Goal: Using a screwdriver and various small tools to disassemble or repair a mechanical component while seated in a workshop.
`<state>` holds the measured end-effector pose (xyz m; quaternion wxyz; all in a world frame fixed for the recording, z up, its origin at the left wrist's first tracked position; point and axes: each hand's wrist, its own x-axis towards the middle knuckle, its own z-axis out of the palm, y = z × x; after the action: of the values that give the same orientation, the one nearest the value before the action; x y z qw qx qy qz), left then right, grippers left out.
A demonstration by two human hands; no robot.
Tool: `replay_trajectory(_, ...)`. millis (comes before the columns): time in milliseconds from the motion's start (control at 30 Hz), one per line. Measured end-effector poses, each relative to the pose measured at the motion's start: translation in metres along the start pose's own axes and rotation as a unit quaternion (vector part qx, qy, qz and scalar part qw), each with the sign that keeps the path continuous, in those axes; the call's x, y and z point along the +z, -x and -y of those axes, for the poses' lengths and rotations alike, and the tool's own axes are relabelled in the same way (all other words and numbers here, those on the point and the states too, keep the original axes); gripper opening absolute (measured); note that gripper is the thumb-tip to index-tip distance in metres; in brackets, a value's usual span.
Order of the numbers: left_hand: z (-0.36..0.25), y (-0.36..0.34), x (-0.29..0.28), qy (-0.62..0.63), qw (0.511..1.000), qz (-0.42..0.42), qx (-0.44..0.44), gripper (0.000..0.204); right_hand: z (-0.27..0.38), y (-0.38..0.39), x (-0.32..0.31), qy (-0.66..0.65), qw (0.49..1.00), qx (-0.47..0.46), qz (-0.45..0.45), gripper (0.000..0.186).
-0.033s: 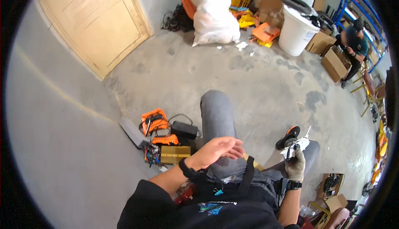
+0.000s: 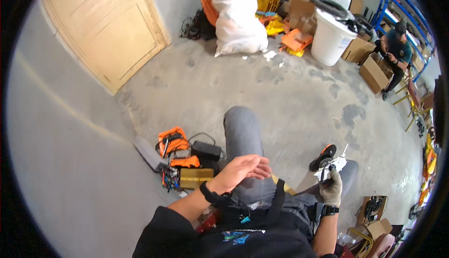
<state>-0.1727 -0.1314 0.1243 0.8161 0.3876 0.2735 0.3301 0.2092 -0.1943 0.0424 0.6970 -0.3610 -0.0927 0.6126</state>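
While sitting with grey-trousered legs (image 2: 243,131) apart, holding a white piece (image 2: 340,165) in the gloved right hand (image 2: 332,190), gripping it narrowly by its near end beside a small dark round part. Holding it above the right thigh, pointing its thin tip away from the body, near a black-and-orange shoe (image 2: 318,162). Extending the bare left hand (image 2: 243,170) unclenched over the left thigh, stretching its fingers rightward, not clearly showing any contact with the cloth. Sitting just right of orange parts (image 2: 185,161), a black block (image 2: 206,150) and a yellow-brown box (image 2: 194,178). Facing a stuffed white sack (image 2: 238,21) and a white bin (image 2: 329,40) across the floor (image 2: 280,99), with a co-worker (image 2: 400,52) farther right beside a cardboard box (image 2: 374,74).
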Motion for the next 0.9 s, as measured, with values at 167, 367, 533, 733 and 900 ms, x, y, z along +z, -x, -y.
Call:
replay_trajectory(167, -0.008, -0.009, -0.027, 0.074, 0.988, -0.102, 0.094, 0.053, -0.003, -0.003, -0.001, 0.012, 1.0, -0.008, 0.003, 0.03)
replay_trajectory(367, -0.01, -0.013, -0.04, 0.078, 0.967, -0.197, 0.143, 0.052, -0.003, 0.006, 0.018, 0.007, 0.998, -0.01, -0.056, 0.025)
replay_trajectory(533, 0.003, -0.017, -0.047, 0.069, 0.96, -0.229, 0.144, 0.044, -0.002, 0.002, 0.011, 0.005, 0.999, -0.009, 0.037, 0.025)
replay_trajectory(733, 0.003, -0.021, -0.05, 0.041, 0.962, -0.217, 0.16, 0.039, -0.004, 0.003, 0.022, 0.009, 0.999, -0.008, -0.036, 0.031)
replay_trajectory(900, 0.004, -0.027, -0.05, 0.027, 0.965, -0.211, 0.156, 0.036, -0.005, 0.003, 0.023, 0.004, 1.0, -0.019, -0.024, 0.029)
